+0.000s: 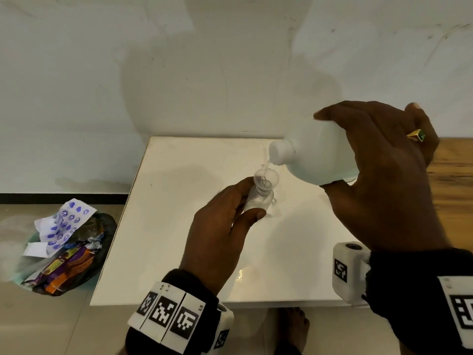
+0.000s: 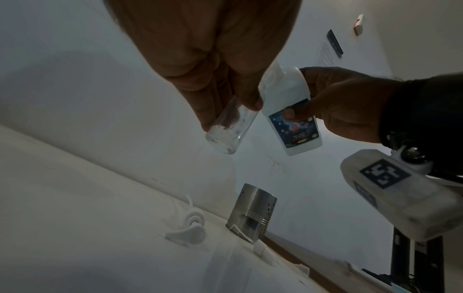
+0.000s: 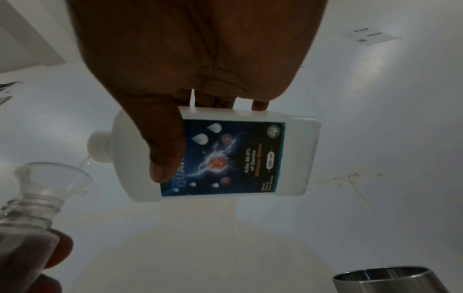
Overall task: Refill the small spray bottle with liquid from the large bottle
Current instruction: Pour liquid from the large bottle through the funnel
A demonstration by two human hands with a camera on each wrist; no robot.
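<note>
Above the worktop [image 1: 179, 252], his right hand [image 1: 384, 180] grips the tipped large bottle [image 1: 314, 152], pouring through a funnel [image 1: 266, 178] into the small bottle [image 1: 258, 201] his left hand [image 1: 220, 226] clasps; next, tilt back before overflow.

The setting looks like a plain room in a home: a low white table [image 1: 179, 226] stands against a scuffed white wall [image 1: 179, 73] on a tiled floor [image 1: 51, 329], with a bag of household rubbish [image 1: 69, 252] beside it and a bare foot [image 1: 294, 326] beneath.
</note>
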